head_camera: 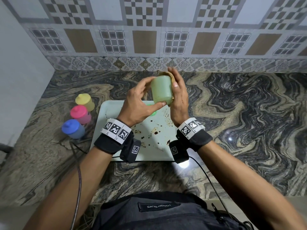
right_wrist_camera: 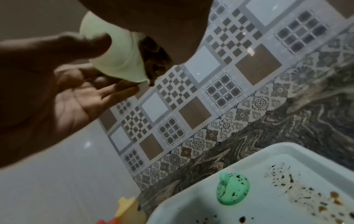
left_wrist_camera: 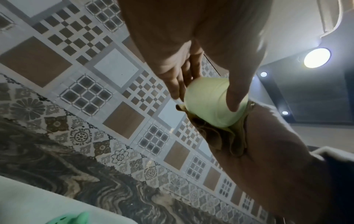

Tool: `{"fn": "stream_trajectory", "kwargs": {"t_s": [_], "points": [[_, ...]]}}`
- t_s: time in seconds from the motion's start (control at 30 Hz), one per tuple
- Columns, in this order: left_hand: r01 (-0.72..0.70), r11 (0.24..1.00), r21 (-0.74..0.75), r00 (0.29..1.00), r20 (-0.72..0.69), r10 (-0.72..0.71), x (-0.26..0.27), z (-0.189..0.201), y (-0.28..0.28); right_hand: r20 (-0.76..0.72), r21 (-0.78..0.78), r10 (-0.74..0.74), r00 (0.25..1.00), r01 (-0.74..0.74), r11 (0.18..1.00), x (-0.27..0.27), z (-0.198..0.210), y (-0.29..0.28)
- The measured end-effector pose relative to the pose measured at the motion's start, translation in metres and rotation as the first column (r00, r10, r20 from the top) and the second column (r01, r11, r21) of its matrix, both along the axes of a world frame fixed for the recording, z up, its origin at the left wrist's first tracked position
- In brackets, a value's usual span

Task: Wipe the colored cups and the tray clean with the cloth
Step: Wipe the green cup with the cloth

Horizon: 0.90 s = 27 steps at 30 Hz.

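You hold the pale green cup [head_camera: 161, 90] in the air above the tray [head_camera: 106, 110], your left hand [head_camera: 137, 103] pinching it between thumb and fingers while your right hand [head_camera: 178, 95] presses the crumpled tan cloth [left_wrist_camera: 216, 136] against its smooth side. The yellow cup [head_camera: 85, 101], pink cup [head_camera: 80, 114] and blue cup [head_camera: 73, 128] stand lidded beside the tray, probably finished. Still left: the speckled green lid [right_wrist_camera: 232, 191] and the tray's dark, crusty spots.

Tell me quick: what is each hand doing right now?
Left hand: grips the green cup, thumb and fingers around it.
Right hand: presses the cloth against the cup's side, thumb curled over it.
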<state>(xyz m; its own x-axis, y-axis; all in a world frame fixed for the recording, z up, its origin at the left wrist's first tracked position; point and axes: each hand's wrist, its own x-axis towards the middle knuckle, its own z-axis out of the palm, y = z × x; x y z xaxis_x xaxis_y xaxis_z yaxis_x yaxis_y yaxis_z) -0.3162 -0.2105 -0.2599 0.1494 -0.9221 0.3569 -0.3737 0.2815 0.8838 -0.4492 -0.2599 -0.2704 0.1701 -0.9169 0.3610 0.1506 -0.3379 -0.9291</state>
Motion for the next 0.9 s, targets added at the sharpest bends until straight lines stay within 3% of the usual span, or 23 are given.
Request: {"fn": "stream_trajectory", "kwargs": {"t_s": [0.13,0.2,0.33,0.43,0.67,0.9], "points": [[-0.04,0.998,-0.047,0.999,-0.021,0.039,0.003,0.004,-0.003,0.068,0.153,0.021,0.997,-0.031,0.988,-0.002,0.005,-0.007],[-0.063,0.997,-0.044,0.996,0.053,0.066,0.003,0.006,-0.003,0.028,0.15,0.008,1.0,-0.012,0.989,-0.001,0.008,-0.008],[-0.179,0.981,-0.078,0.947,0.255,0.193,0.007,0.005,-0.004,-0.066,-0.013,-0.07,0.995,0.069,0.998,0.002,0.008,-0.005],[-0.224,0.974,-0.037,0.931,0.288,0.225,0.007,0.005,-0.007,-0.179,-0.128,-0.077,0.981,0.054,0.99,0.0,0.007,-0.007],[-0.234,0.964,-0.128,0.896,0.356,0.265,0.0,0.016,-0.008,-0.464,-0.398,-0.046,0.884,-0.162,0.903,0.003,0.003,-0.009],[-0.111,0.983,-0.143,0.914,0.373,0.158,0.008,0.02,-0.006,-0.557,-0.386,0.02,0.831,-0.279,0.879,-0.004,0.002,-0.014]]}}
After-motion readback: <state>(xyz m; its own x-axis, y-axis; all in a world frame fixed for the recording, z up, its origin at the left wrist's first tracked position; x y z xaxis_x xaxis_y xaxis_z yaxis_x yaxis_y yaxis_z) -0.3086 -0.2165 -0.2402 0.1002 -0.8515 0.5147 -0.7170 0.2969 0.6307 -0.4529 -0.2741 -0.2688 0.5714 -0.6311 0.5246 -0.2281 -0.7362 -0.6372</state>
